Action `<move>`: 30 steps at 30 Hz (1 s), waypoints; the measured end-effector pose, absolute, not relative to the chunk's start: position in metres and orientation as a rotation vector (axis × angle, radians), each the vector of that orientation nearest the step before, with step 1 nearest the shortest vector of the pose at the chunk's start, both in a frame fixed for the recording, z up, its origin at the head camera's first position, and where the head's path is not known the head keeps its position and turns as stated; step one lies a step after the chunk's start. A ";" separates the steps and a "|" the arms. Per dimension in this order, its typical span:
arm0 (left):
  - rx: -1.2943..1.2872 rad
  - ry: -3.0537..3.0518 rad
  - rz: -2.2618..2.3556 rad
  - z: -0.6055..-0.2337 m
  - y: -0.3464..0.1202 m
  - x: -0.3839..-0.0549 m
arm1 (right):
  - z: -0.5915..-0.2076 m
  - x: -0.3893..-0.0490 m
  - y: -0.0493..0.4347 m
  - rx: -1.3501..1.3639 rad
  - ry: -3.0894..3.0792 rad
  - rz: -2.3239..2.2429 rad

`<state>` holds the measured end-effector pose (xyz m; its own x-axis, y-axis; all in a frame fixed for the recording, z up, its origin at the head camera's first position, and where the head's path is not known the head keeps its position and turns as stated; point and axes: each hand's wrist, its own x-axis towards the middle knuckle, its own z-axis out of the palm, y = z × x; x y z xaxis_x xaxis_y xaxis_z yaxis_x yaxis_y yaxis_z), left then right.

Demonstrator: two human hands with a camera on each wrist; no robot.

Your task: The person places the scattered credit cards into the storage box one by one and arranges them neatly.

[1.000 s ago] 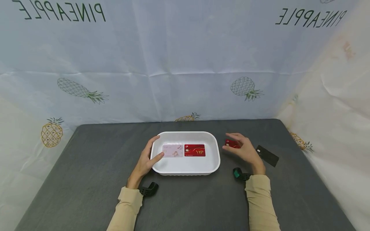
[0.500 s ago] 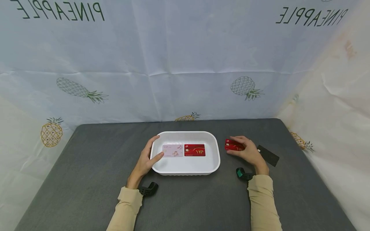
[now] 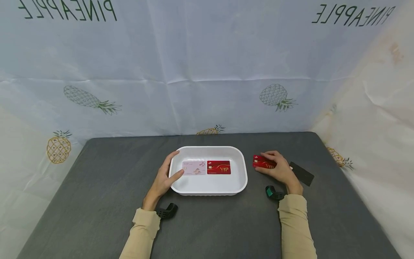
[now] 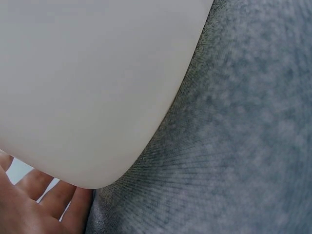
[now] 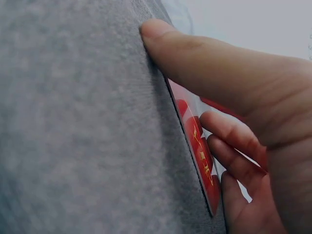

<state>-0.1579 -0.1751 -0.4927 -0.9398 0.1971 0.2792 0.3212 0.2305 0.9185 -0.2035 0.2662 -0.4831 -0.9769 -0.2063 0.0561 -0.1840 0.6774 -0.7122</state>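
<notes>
My left hand (image 3: 163,181) grips the left end of a white plastic tray (image 3: 208,187), its thumb over the rim and its fingers along the outer side. Inside the tray a pale pink VIP card (image 3: 195,168) and a red VIP card (image 3: 219,167) lie side by side, the thumb tip beside the pink one. To the right of the tray, my right hand (image 3: 280,171) pinches another red VIP card (image 3: 261,161) by its long edges, thumb on the near edge, fingers on the far one. In the right wrist view this card (image 5: 197,146) is close over the cloth.
A black card (image 3: 303,175) lies slantwise on the grey tabletop (image 3: 213,230), its left end partly behind my right hand. Behind the table hangs a pale curtain (image 3: 207,104) printed with pineapples.
My right hand has drawn right along the red card, so more of the card's face shows, and its thumb and fingers have closed on the edges. The left hand and tray stay put.
</notes>
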 end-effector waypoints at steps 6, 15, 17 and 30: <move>-0.501 -2.381 -1.830 -0.492 -0.174 -0.159 | -0.484 -0.205 0.267 -0.331 2.848 -1.192; -0.483 -2.394 -1.821 -0.494 -0.175 -0.158 | -0.481 -0.206 0.265 -0.328 2.858 -1.166; -0.485 -2.392 -1.818 -0.494 -0.175 -0.158 | -0.479 -0.206 0.264 -0.332 2.871 -1.148; -0.494 -2.395 -1.816 -0.494 -0.175 -0.159 | -0.470 -0.204 0.261 -0.298 2.857 -1.021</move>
<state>-0.1590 -0.1754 -0.4940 -0.9430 0.1974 0.2680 0.3113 0.2379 0.9200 -0.2042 0.2610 -0.4703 -0.9766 -0.2140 -0.0214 -0.1520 0.7572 -0.6352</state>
